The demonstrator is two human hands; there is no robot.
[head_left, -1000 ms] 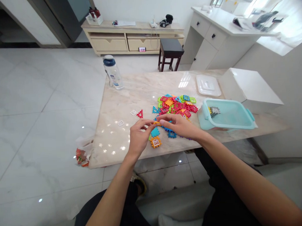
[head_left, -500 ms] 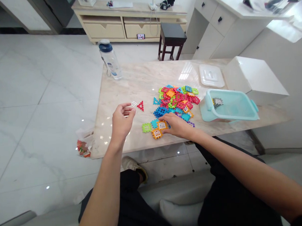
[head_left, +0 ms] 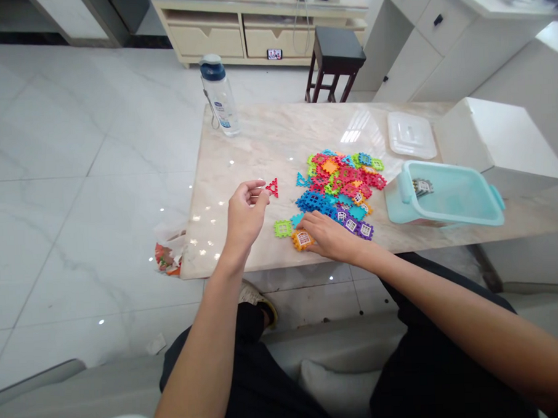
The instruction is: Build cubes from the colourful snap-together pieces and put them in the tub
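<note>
Over the left part of the table, my left hand is closed in a pinch, with a sliver of a small white window piece showing at its fingertips. Just past those fingertips is a red triangular tile. My right hand is curled low over the tiles, its fingers and thumb gripping an orange window tile. Beside it lie a green square tile and a partly covered light-blue tile. Several purple window tiles lie beyond my right wrist.
A heap of coloured interlocking tiles covers the table's middle. To the right stand a turquoise tub with grey pieces inside, a clear lid and a white box. A water bottle stands at the back left corner.
The camera view has shifted, moving the scene right and slightly up. My right hand now covers the second orange tile seen before. The white piece at my left fingertips is less visible.
</note>
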